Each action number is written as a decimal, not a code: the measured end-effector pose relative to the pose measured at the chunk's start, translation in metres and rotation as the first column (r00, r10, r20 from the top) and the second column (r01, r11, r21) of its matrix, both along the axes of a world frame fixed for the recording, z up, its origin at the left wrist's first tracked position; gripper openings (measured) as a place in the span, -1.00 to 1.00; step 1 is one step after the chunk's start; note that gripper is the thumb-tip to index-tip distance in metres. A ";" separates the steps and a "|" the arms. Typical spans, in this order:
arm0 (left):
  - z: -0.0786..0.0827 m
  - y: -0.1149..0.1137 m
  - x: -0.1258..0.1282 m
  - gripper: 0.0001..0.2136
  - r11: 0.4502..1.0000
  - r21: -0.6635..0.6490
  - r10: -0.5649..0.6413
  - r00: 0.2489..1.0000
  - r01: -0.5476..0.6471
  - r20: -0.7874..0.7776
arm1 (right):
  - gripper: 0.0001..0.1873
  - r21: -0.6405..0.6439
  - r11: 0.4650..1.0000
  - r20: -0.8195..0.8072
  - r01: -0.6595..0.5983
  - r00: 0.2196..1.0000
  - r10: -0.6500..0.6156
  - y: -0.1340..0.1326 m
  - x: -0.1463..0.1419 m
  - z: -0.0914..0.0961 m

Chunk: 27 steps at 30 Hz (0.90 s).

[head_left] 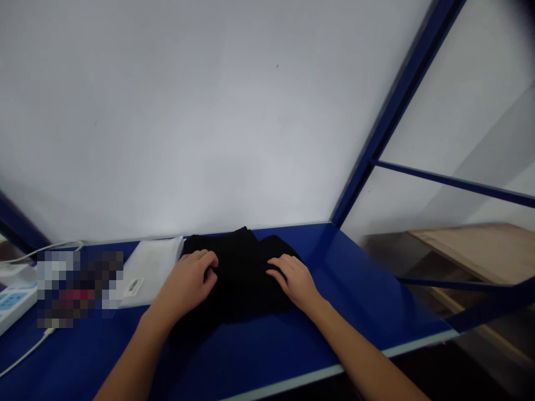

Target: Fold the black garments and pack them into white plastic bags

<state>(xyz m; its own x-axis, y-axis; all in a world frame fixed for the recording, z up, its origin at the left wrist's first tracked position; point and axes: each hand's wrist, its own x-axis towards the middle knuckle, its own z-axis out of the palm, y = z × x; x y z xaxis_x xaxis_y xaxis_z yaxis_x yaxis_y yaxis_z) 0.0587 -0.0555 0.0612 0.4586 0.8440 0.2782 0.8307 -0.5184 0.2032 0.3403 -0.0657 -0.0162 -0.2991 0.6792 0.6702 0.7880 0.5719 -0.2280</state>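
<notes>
A folded, rumpled black cloth lies on the blue tabletop, its far edge close to the wall. On its left part rests my left hand, fingers curled and thumb bent in toward them, with black fabric between. My right hand grips the right side of the cloth in a similar way, thumb and index finger close together. The dark fabric hides its folds and what kind of garment it may be. Left of the cloth, partly beside my left wrist, is a clear plastic bag with a white barcode label.
At the far left sit a white power strip and a white cable, next to a pixelated patch. A white wall rises behind the table. Blue frame posts and a wooden board stand to the right.
</notes>
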 end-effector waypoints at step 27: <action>-0.052 -0.076 -0.073 -0.72 0.979 -0.177 0.198 0.686 -0.101 0.700 | -0.68 -0.022 1.000 -0.065 -0.022 0.998 0.021 -0.044 0.045 -0.006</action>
<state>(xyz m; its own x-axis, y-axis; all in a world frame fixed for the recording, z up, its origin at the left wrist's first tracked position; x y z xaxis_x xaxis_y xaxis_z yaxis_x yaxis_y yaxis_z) -0.0138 -0.1312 0.0096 0.0284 0.9309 0.3643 0.4759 -0.3331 0.8140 0.3850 -0.1098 -0.0219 -0.2702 0.6882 0.6733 0.7587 0.5827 -0.2912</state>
